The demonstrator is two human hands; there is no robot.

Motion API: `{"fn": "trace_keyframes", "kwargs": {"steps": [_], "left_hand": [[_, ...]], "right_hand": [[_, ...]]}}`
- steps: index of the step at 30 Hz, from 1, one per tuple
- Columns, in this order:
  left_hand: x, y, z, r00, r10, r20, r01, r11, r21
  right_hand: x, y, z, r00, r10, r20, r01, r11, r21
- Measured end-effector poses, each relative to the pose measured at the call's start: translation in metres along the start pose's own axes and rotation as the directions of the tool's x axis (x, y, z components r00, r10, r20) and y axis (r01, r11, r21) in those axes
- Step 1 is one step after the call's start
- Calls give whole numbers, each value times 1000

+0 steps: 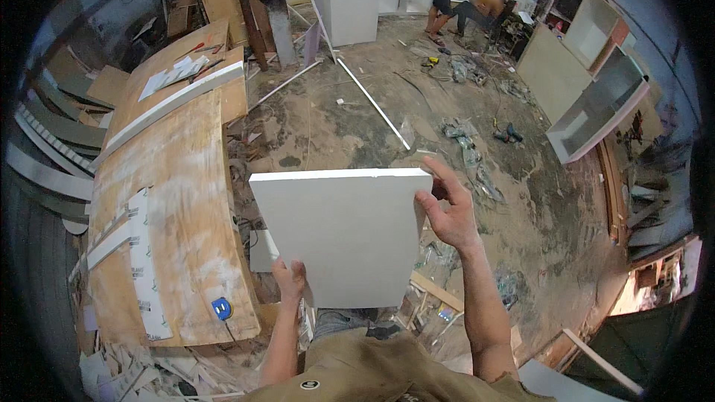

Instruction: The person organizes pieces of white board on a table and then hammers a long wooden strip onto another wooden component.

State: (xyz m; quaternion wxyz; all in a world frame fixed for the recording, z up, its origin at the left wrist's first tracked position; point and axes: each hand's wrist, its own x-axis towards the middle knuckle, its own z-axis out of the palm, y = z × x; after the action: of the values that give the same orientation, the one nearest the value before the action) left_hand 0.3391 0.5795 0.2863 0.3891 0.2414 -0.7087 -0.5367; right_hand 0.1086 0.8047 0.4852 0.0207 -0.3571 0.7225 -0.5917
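Note:
A white rectangular board (346,242) is held up in front of my body, its pale top edge facing away from me. My left hand (289,279) grips its lower left edge, the thumb on the near face and the other fingers hidden behind it. Up at the top right corner, my right hand (448,205) has its thumb on the edge, with the fingers curled around behind. To the left stands a plywood-topped workbench (186,231) bearing a blue tape measure (222,308).
On the bench lie a long white strip (167,113) and hand tools. Offcuts litter the floor beside it. A thin white bar (372,103) lies ahead. White cabinets (346,11) stand at the back, another cabinet (599,108) at right. Two people (477,11) are far off.

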Motion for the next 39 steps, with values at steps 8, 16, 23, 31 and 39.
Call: {"fn": "trace_keyframes", "kwargs": {"steps": [8, 16, 23, 31, 39], "left_hand": [[111, -56, 35, 984, -176, 39, 178, 980, -84], [292, -192, 55, 991, -124, 58, 114, 982, 148], [455, -308, 53, 914, -268, 306, 376, 842, -387], [555, -254, 100, 907, -419, 41, 369, 746, -555], [683, -290, 109, 937, -347, 28, 327, 905, 272]], "right_hand": [[134, 48, 24, 982, 25, 186, -5, 994, -110], [322, 89, 112, 961, 16, 277, 1, 998, -63], [431, 71, 190, 956, -70, 284, 91, 994, -59], [533, 105, 232, 953, -65, 295, 67, 998, 3], [619, 273, 271, 982, 79, 174, -124, 955, 270]]}}
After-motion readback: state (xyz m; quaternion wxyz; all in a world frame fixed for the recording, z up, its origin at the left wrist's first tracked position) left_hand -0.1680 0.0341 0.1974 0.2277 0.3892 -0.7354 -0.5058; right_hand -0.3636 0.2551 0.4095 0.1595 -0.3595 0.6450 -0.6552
